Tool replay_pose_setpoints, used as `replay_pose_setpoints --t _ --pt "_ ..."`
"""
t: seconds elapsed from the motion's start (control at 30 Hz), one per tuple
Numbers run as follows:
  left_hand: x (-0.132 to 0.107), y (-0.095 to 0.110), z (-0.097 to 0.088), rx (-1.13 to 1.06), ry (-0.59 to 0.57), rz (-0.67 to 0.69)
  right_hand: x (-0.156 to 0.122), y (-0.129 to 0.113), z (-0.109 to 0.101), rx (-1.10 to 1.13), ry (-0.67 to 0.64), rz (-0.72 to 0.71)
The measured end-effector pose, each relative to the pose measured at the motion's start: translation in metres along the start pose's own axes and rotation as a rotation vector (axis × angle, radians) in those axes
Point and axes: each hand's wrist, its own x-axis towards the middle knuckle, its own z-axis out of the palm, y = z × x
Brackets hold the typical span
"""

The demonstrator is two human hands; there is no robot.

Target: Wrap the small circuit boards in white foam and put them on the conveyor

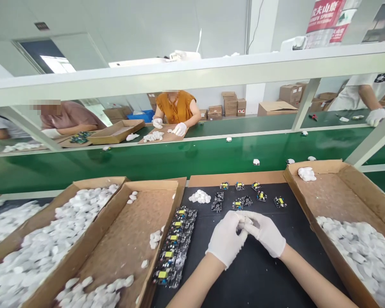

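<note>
Both my hands wear white gloves and meet over the black mat (259,273). My left hand (226,238) and my right hand (266,233) have their fingers closed together at a small white piece (244,222), largely hidden between the fingertips. A stack of black circuit boards with yellow parts (176,244) lies in a row to the left of my hands. Several loose circuit boards (244,197) are scattered on the mat beyond my hands. A small heap of white pieces (199,196) sits near them.
Cardboard trays with white pieces stand at left (45,244), centre-left (128,239) and right (356,231). A green conveyor belt (167,160) runs behind, with stray white pieces. Three other people work across the belt, under a white shelf frame (192,72).
</note>
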Motion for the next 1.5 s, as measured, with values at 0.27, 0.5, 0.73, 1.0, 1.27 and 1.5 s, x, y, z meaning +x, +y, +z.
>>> replay_pose_setpoints --t 0.27,0.5,0.73,1.0,1.27,1.5 --pt "0.002 0.002 -0.003 -0.405 -0.024 -0.182 -0.002 0.001 -0.002 0.226 0.044 0.136" --pt "0.008 -0.007 -0.008 -0.363 0.126 -0.164 0.006 0.004 -0.019 0.358 0.307 0.06" --pt "0.015 -0.016 -0.031 0.611 0.013 -0.278 0.017 -0.003 -0.048 0.575 0.494 0.02" --pt "0.009 -0.004 -0.006 0.594 -0.029 0.062 0.01 -0.001 -0.029 0.376 0.454 0.067" --pt "-0.001 -0.005 0.031 0.511 -0.159 0.121 0.009 0.0 -0.028 0.213 0.433 0.041" --pt "0.001 -0.012 0.025 0.31 0.193 0.124 -0.002 -0.003 -0.025 -0.021 0.298 -0.129"
